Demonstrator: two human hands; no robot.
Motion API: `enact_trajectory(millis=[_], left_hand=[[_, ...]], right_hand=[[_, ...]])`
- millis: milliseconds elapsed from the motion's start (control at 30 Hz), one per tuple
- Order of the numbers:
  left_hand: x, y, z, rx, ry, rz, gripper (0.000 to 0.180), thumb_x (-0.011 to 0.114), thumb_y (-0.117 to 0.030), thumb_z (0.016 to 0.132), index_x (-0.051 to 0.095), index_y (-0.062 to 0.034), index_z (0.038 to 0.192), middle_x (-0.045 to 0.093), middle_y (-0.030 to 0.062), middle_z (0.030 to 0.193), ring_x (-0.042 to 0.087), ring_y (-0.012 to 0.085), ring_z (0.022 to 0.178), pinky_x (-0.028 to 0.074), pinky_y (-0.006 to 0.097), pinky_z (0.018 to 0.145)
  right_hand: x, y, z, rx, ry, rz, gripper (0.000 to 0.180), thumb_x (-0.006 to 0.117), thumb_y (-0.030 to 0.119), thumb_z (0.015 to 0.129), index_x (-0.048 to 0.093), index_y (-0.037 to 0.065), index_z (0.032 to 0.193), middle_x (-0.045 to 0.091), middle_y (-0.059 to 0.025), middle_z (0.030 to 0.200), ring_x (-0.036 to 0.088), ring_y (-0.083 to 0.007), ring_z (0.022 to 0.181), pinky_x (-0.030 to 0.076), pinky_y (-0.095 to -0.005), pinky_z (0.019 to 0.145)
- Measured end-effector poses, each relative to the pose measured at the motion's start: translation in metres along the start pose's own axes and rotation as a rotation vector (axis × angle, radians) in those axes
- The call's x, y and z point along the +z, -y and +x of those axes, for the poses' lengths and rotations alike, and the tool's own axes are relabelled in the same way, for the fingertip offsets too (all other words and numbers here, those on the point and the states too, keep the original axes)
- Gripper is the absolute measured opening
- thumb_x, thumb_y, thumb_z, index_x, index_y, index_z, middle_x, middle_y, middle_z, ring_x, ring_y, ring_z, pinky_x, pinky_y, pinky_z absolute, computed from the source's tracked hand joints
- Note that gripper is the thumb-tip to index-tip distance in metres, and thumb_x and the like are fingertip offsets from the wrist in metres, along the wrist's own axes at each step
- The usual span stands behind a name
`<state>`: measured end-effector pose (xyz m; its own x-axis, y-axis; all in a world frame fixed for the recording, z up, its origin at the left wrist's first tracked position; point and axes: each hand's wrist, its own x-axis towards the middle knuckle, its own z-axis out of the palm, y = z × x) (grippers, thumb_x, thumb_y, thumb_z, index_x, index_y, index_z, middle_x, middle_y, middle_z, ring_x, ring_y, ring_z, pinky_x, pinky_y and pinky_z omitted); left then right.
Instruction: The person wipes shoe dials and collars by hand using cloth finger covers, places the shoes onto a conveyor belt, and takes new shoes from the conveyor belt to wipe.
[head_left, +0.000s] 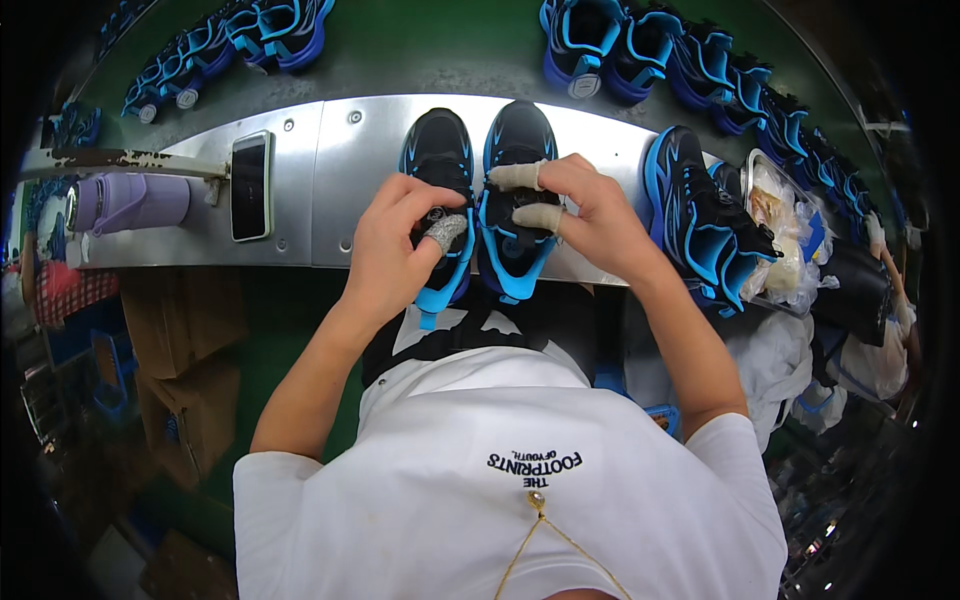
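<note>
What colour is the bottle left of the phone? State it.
The bottle is light purple, seen best in the head view.

Three short lines of black lettering (535,462), seen upside down, stand on the white shirt (430,500) chest.

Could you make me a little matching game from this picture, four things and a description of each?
Column one:
1. Left hand
2. Right hand
3. Phone
4. Bottle

Column two:
A. Lavender, at the bench's left end
B. At the right middle shoe, wearing cream finger covers
C. Dark screen, pale edge
D. At the left middle shoe, silver-grey wrap on thumb

Pairs: 1-D, 2-B, 3-C, 4-A
</note>
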<state>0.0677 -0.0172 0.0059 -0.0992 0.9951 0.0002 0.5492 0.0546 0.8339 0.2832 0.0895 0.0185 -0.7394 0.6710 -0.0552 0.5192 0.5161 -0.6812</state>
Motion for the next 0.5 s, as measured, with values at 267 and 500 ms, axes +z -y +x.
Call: enact_trajectory(millis=[267, 500], left_hand=[[0.0, 0.006, -0.001, -0.026, 0.0, -0.009, 0.046, 0.069, 0.001, 0.074, 0.063, -0.0058, 0.119, 0.059, 0.0018, 0.098, 0.048, 0.0113, 0.079, 0.042, 0.025, 0.074], [-0.006, 0.01, 0.002, -0.038, 0.088, -0.055, 0.046, 0.062, 0.003, 0.077, 0.062, -0.0062, 0.122, 0.062, 0.0031, 0.11, 0.048, 0.0116, 0.086, 0.041, 0.024, 0.081]], right_hand=[[0.002, -0.006, -0.003, 0.118, -0.003, 0.375, 0.062, 0.075, 0.011, 0.076, 0.058, 0.017, 0.135, 0.068, -0.0033, 0.106, 0.051, -0.0134, 0.078, 0.045, -0.0263, 0.073], [-0.001, -0.008, 0.002, 0.071, 0.083, 0.551, 0.05, 0.074, 0.007, 0.077, 0.063, 0.011, 0.125, 0.067, -0.0047, 0.104, 0.055, -0.012, 0.08, 0.045, -0.026, 0.071]])
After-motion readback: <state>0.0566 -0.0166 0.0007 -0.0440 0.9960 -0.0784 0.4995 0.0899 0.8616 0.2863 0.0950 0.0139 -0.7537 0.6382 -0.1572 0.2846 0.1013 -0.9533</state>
